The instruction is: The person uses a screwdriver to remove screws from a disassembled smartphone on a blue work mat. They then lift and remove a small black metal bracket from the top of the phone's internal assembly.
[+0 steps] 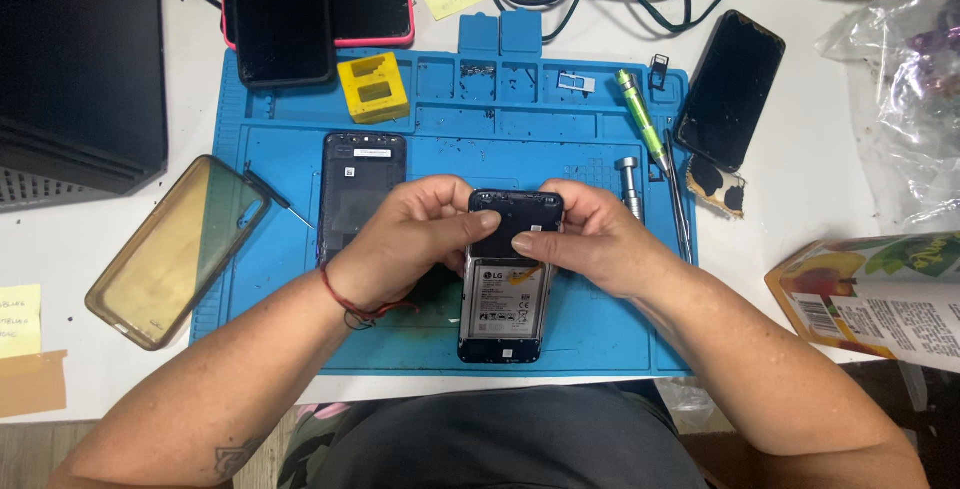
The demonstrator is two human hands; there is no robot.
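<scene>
Both hands gripped an opened phone [505,289] lying back-up on the blue repair mat [270,279], its battery exposed. The left hand [410,234] and right hand [590,239] had their fingers [487,219] curled shut on the phone's top end, thumbs pressing the dark upper panel. The removed back cover [358,184] lay just beside the left hand. This looked like mid-disassembly; lifting that panel would call for even, gentle prying.

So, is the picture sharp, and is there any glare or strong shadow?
Head view: even, soft light; the opened phone and both hands, left hand and right hand, look sharp; faint shadow under them on the blue mat; glare on the plastic bag only.
</scene>
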